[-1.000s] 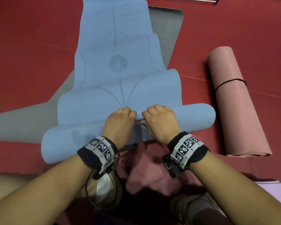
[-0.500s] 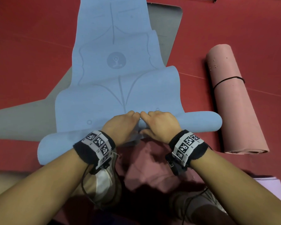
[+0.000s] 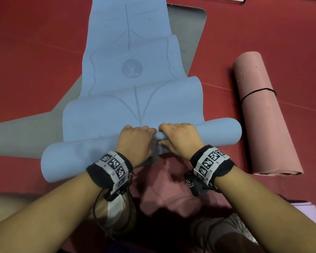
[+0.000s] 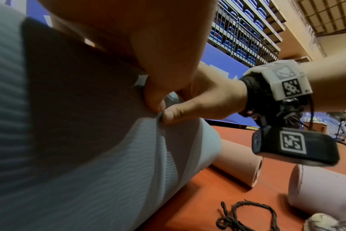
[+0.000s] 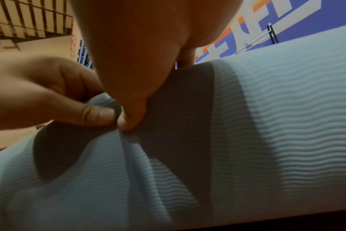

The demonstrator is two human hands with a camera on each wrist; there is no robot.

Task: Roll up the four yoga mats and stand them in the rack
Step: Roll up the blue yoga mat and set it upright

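While we're crouched on the red gym floor (image 3: pixel 35 52), our left hand (image 3: pixel 135 141) and right hand (image 3: pixel 181 139) sit side by side, fingers (image 3: pixel 169 126) clamped on the blue yoga mat (image 3: pixel 131 106), half rolled over a grey mat (image 3: pixel 26 136). Rolled pink mat (image 3: pixel 263 115) lies just beside; blue seats (image 4: pixel 245 31) behind.

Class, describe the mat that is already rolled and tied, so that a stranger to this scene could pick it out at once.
Start at the red floor and find the long blue mat in the middle, half rolled under both hands. To its right lies the pink mat, a full roll on its side. It alone has a thin black cord looped round it.
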